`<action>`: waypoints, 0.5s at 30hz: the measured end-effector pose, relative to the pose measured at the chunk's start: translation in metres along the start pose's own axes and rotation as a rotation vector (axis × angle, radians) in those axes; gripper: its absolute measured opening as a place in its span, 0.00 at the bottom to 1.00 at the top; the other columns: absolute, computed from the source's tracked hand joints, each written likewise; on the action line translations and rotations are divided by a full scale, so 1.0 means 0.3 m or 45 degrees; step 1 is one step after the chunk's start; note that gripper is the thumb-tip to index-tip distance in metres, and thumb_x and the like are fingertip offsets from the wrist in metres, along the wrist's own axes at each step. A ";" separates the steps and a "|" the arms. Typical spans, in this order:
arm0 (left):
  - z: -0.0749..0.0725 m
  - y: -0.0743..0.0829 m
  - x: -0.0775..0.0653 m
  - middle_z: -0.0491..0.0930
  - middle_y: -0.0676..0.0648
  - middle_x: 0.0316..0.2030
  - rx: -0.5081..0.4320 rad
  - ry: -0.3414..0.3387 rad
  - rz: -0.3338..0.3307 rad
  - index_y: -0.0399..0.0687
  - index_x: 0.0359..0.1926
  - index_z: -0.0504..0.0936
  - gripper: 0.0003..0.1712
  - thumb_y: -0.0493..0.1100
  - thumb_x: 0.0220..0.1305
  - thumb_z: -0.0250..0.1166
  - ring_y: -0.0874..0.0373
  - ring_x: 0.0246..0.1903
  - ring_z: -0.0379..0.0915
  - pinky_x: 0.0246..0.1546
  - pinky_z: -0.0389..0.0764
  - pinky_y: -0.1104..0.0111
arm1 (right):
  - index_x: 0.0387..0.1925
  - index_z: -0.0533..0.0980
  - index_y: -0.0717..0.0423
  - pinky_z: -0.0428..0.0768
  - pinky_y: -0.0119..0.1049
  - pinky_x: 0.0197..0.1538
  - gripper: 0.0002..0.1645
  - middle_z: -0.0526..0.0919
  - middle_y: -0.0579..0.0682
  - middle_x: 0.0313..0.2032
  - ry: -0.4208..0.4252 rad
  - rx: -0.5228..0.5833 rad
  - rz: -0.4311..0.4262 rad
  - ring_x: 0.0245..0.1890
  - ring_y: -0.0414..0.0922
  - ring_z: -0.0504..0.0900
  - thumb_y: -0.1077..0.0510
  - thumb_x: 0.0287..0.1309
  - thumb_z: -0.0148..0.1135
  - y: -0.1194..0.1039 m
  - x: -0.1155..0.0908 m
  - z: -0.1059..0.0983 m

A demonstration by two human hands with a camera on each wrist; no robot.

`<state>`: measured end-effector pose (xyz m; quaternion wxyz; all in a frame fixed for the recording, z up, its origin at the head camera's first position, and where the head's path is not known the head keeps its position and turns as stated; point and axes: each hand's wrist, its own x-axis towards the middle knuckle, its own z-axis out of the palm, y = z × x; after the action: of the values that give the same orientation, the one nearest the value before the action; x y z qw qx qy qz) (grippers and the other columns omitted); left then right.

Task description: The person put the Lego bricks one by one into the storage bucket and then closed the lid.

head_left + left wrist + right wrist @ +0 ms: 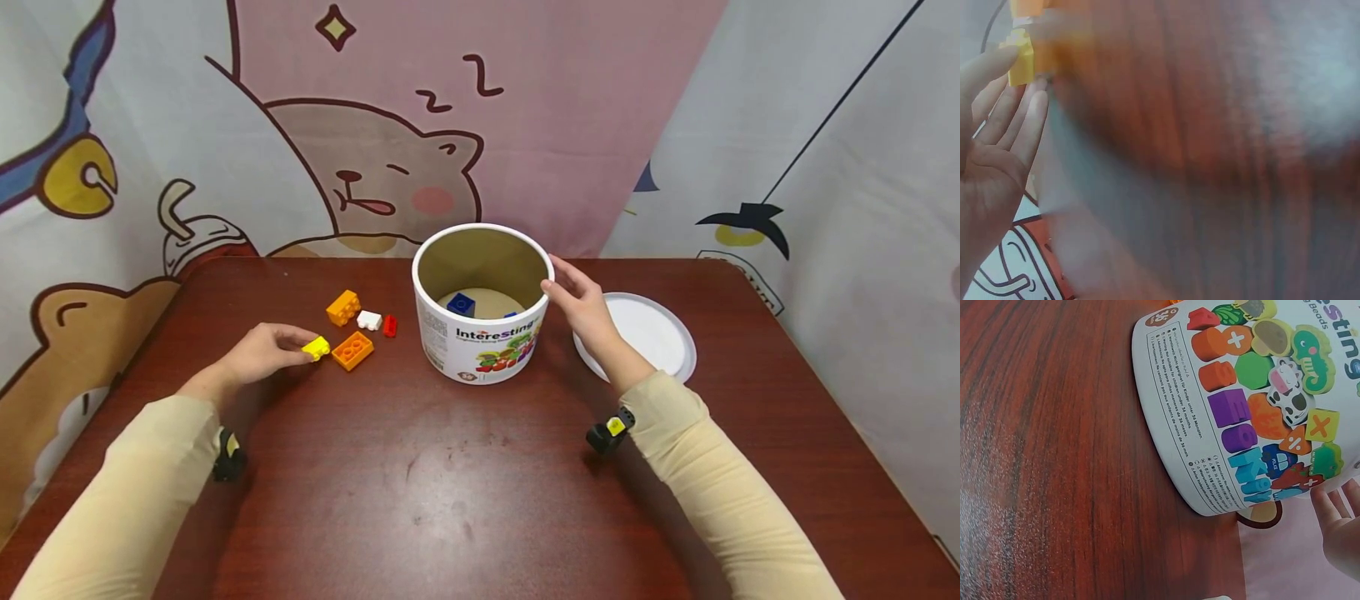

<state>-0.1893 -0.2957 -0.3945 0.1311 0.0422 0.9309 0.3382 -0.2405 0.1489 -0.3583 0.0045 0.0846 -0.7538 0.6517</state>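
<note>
A small yellow toy brick (317,348) is pinched between the thumb and fingers of my left hand (266,358), and it shows again as a yellow brick (1021,62) in the left wrist view. Right beside it lies an orange brick (352,351). Another orange brick (343,307), a white brick (369,320) and a red brick (390,326) lie just beyond. My right hand (585,312) holds the right side of a white round bucket (432,333), thumb at the rim and fingers along the outer wall. Inside the bucket, a blue brick (461,305) rests on the bottom.
A white round lid (678,342) lies on the brown table (450,500), right of the bucket and partly behind my right hand. Behind the table hangs a cloth (570,125) with cartoon animals. Each wrist wears a small black device.
</note>
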 end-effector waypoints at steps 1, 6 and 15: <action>-0.006 0.006 -0.001 0.79 0.35 0.49 0.000 0.006 -0.001 0.35 0.55 0.76 0.26 0.45 0.59 0.65 0.47 0.48 0.74 0.51 0.74 0.54 | 0.66 0.62 0.61 0.66 0.36 0.64 0.30 0.68 0.61 0.63 0.002 0.002 -0.001 0.63 0.49 0.67 0.64 0.62 0.53 -0.001 0.000 0.000; -0.039 0.035 -0.003 0.77 0.35 0.52 -0.007 0.052 0.000 0.37 0.56 0.75 0.26 0.46 0.60 0.63 0.45 0.51 0.71 0.52 0.73 0.54 | 0.66 0.62 0.61 0.66 0.35 0.64 0.30 0.68 0.62 0.63 0.006 -0.006 -0.003 0.63 0.50 0.66 0.63 0.62 0.53 -0.002 -0.003 0.000; -0.075 0.086 -0.001 0.74 0.37 0.56 -0.110 0.137 0.028 0.40 0.56 0.76 0.26 0.49 0.61 0.62 0.54 0.50 0.69 0.41 0.73 0.79 | 0.66 0.63 0.59 0.69 0.27 0.56 0.30 0.70 0.62 0.61 -0.003 -0.020 -0.001 0.55 0.39 0.71 0.62 0.63 0.53 -0.001 -0.003 -0.001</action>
<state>-0.1953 -0.2898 -0.3612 0.0789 0.0283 0.9207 0.3811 -0.2397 0.1492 -0.3582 0.0044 0.0858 -0.7587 0.6457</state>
